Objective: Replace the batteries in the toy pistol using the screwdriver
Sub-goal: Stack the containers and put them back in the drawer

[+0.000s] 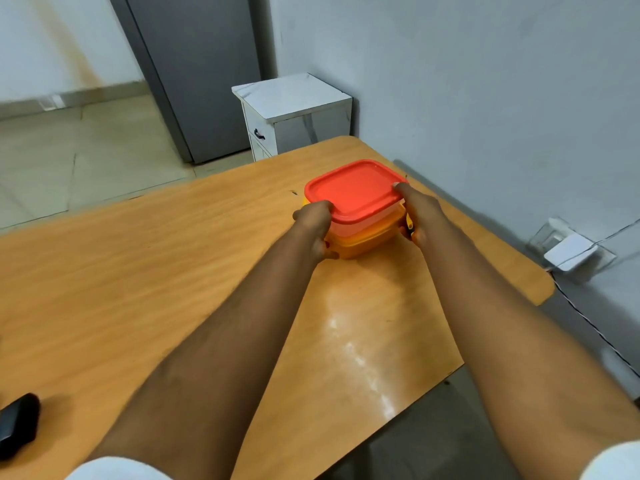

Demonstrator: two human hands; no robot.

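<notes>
Both hands are out at the far side of the tabletop (173, 271), and the left hand (313, 223) has its fingers curled round the near left corner of a plastic box (367, 237) with a red lid (353, 190), while the right hand (420, 216) clamps the box's right side, thumb up on the lid's rim. No toy pistol, no batteries, no screwdriver anywhere in sight; they may well be inside that box, though the cloudy walls show only an orange mass lower down. The box looks light, stiff and a bit slick, so a 2-handed hold low on the sides seems right, with the lid likely to need peeling from a corner. A dark object (17, 424) sits at the near left edge, well apart. Beyond the tabletop stands a small white cabinet (294, 112), and a charger (571, 252) with its cable hangs off to the right. Nothing crowds the box itself.
</notes>
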